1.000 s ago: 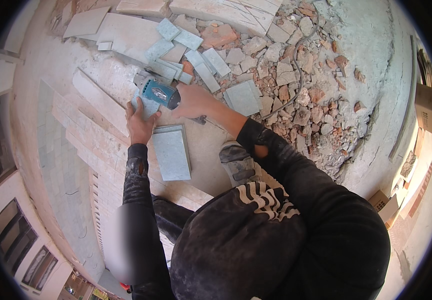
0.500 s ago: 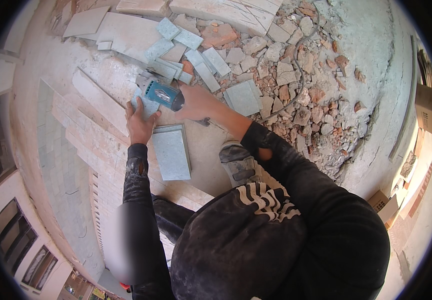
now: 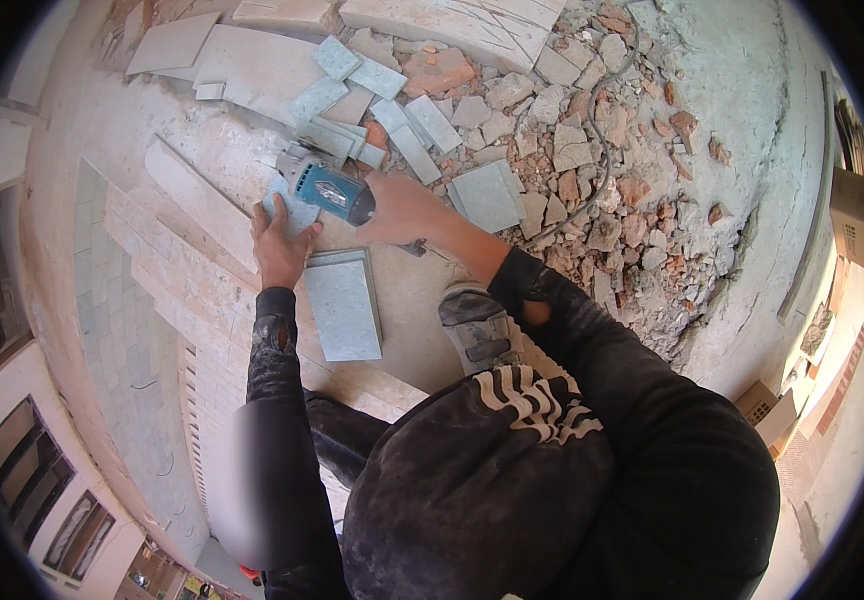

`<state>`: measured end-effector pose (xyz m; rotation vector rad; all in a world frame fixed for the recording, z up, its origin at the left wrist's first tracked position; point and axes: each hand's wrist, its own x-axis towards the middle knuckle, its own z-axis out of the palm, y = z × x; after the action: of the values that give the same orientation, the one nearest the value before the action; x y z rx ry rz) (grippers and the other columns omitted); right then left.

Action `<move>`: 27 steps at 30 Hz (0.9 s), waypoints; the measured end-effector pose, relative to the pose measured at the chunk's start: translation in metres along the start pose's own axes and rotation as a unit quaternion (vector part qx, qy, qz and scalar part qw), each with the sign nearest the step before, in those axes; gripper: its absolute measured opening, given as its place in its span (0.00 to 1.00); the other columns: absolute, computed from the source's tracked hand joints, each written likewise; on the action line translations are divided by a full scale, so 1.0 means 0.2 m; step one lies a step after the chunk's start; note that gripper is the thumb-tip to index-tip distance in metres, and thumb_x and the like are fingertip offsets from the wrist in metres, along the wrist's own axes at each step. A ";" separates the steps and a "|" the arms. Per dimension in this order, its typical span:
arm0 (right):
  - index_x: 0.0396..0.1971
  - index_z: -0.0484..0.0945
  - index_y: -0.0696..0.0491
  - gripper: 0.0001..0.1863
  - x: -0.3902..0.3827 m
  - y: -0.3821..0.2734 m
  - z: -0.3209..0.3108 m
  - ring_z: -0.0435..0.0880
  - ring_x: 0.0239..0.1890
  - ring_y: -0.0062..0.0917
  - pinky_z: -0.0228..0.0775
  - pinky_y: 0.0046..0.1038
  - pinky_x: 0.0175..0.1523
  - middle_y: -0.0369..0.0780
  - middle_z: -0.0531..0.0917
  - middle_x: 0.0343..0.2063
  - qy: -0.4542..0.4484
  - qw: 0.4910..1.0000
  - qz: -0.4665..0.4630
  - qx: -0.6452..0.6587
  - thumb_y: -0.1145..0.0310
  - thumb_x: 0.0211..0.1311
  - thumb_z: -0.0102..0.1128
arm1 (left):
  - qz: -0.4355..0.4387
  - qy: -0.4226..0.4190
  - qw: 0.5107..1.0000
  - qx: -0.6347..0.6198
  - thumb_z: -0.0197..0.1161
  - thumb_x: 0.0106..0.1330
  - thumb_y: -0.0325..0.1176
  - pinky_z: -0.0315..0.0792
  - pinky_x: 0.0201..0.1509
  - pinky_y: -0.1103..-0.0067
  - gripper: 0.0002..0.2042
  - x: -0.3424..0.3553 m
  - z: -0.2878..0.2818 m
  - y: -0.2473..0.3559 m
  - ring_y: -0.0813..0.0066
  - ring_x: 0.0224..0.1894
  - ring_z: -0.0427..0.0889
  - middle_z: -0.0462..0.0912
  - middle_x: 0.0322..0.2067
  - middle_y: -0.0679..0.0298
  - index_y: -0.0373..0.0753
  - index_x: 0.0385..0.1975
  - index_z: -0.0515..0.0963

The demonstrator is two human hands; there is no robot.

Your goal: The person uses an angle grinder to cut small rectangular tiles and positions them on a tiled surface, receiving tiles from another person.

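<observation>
Broadly, broken rubble (image 3: 572, 148) spreads over the upper right of the ground, larger than the stack of grey-green tiles (image 3: 342, 310), which lies flat just right of the left forearm. Next in size, a blue angle grinder (image 3: 330, 191) sits with its body above the ground, its rear end clamped in the closed right hand (image 3: 399, 210). Smallest, a pale tile piece (image 3: 301, 212) lies under the spread fingertips of the left hand (image 3: 280, 252), thumb apart, beside the grinder's head; disc contact cannot be told.

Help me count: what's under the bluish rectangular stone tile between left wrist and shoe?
Another bluish tile shows at its top and right edges; the rest is covered.
</observation>
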<state>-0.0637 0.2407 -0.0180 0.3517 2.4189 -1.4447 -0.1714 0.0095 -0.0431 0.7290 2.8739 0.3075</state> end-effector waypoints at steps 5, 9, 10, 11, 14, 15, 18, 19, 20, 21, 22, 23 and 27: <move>0.44 0.73 0.66 0.35 0.00 0.02 0.01 0.83 0.44 0.50 0.75 0.40 0.49 0.58 0.82 0.37 -0.003 1.000 0.006 -0.008 0.55 0.39 0.70 | -0.001 -0.004 1.000 -0.005 0.76 0.51 0.46 0.63 0.67 0.61 0.42 0.00 0.00 0.00 0.39 0.66 0.64 0.59 0.66 0.36 0.33 0.65 0.67; 0.42 0.74 0.64 0.34 -0.01 0.04 0.03 0.84 0.42 0.49 0.76 0.41 0.48 0.56 0.83 0.37 0.011 1.000 -0.002 -0.003 0.54 0.38 0.71 | -0.001 -0.003 1.000 -0.001 0.75 0.52 0.46 0.63 0.67 0.61 0.42 0.00 -0.01 0.01 0.38 0.66 0.64 0.59 0.66 0.36 0.33 0.65 0.67; 0.44 0.73 0.65 0.35 -0.01 0.05 0.03 0.83 0.43 0.50 0.75 0.41 0.49 0.57 0.83 0.37 0.006 1.000 -0.002 0.000 0.55 0.38 0.71 | -0.002 -0.005 1.000 -0.002 0.75 0.52 0.46 0.64 0.67 0.61 0.42 0.00 -0.01 0.01 0.38 0.66 0.64 0.60 0.66 0.36 0.33 0.65 0.67; 0.46 0.73 0.65 0.36 -0.02 0.05 0.03 0.83 0.44 0.50 0.75 0.40 0.50 0.58 0.82 0.38 0.002 1.000 -0.001 0.003 0.55 0.39 0.70 | -0.002 -0.007 1.000 -0.004 0.75 0.52 0.46 0.64 0.67 0.61 0.42 0.00 -0.01 0.01 0.39 0.66 0.64 0.60 0.66 0.36 0.33 0.65 0.67; 0.48 0.72 0.65 0.37 -0.03 0.05 0.02 0.83 0.44 0.50 0.75 0.41 0.50 0.57 0.83 0.38 0.001 1.000 0.002 -0.004 0.55 0.39 0.71 | -0.008 -0.028 0.999 0.012 0.73 0.54 0.51 0.61 0.69 0.65 0.44 0.00 -0.02 0.01 0.40 0.69 0.61 0.57 0.66 0.31 0.33 0.67 0.64; 0.48 0.72 0.65 0.37 -0.03 0.05 0.02 0.83 0.44 0.50 0.75 0.41 0.50 0.57 0.82 0.38 -0.004 1.000 0.004 -0.007 0.55 0.39 0.71 | -0.006 -0.018 1.000 0.010 0.74 0.53 0.49 0.62 0.68 0.64 0.43 0.00 -0.02 0.01 0.39 0.68 0.62 0.58 0.66 0.32 0.33 0.66 0.65; 0.49 0.72 0.64 0.38 -0.04 0.06 0.02 0.82 0.44 0.50 0.75 0.41 0.50 0.57 0.82 0.38 -0.010 1.000 0.006 -0.016 0.55 0.39 0.71 | 0.001 0.000 1.000 0.005 0.75 0.52 0.46 0.64 0.67 0.62 0.42 0.00 -0.01 0.01 0.38 0.65 0.64 0.60 0.65 0.35 0.33 0.65 0.67; 0.49 0.72 0.64 0.38 -0.03 0.07 0.03 0.82 0.44 0.50 0.75 0.41 0.50 0.57 0.82 0.38 -0.007 1.000 0.004 -0.018 0.54 0.39 0.71 | 0.000 -0.002 1.000 0.002 0.75 0.52 0.46 0.64 0.67 0.61 0.42 0.00 -0.01 0.02 0.38 0.65 0.64 0.60 0.65 0.35 0.33 0.65 0.67; 0.49 0.72 0.64 0.38 -0.03 0.07 0.03 0.82 0.44 0.51 0.75 0.41 0.50 0.57 0.82 0.38 -0.005 1.000 0.002 -0.020 0.54 0.40 0.71 | -0.001 -0.004 1.000 -0.001 0.75 0.52 0.46 0.64 0.67 0.61 0.42 0.00 -0.01 0.02 0.38 0.65 0.64 0.60 0.65 0.35 0.33 0.65 0.67; 0.49 0.72 0.64 0.37 -0.04 0.07 0.03 0.82 0.44 0.51 0.75 0.41 0.50 0.57 0.82 0.38 0.001 1.000 -0.001 -0.019 0.54 0.40 0.71 | -0.001 -0.004 1.000 0.000 0.75 0.52 0.46 0.64 0.67 0.61 0.42 0.00 -0.01 0.02 0.38 0.65 0.64 0.60 0.65 0.35 0.33 0.65 0.67; 0.48 0.73 0.64 0.37 -0.04 0.08 0.03 0.82 0.44 0.51 0.75 0.41 0.50 0.57 0.82 0.38 0.007 1.000 -0.005 -0.017 0.54 0.40 0.71 | -0.001 -0.003 1.000 0.000 0.75 0.52 0.46 0.64 0.67 0.61 0.42 0.00 -0.01 0.02 0.38 0.65 0.64 0.60 0.65 0.35 0.33 0.65 0.67; 0.47 0.73 0.64 0.37 -0.05 0.07 0.03 0.82 0.44 0.51 0.75 0.41 0.50 0.57 0.82 0.38 0.012 1.000 -0.008 -0.016 0.54 0.40 0.71 | -0.002 -0.002 1.000 0.000 0.75 0.52 0.46 0.64 0.67 0.62 0.42 0.00 -0.01 0.01 0.38 0.65 0.64 0.60 0.65 0.35 0.33 0.65 0.67; 0.47 0.73 0.64 0.36 -0.05 0.06 0.02 0.82 0.44 0.51 0.75 0.41 0.49 0.57 0.82 0.38 -0.003 1.000 0.006 -0.018 0.55 0.40 0.71 | -0.005 0.000 1.000 0.005 0.75 0.52 0.46 0.64 0.67 0.62 0.42 0.00 0.00 0.01 0.39 0.66 0.64 0.60 0.65 0.36 0.33 0.65 0.67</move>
<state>-0.0494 0.2422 -0.0262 0.3539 2.4304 -1.3945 -0.1700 0.0109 -0.0428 0.7161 2.8796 0.2906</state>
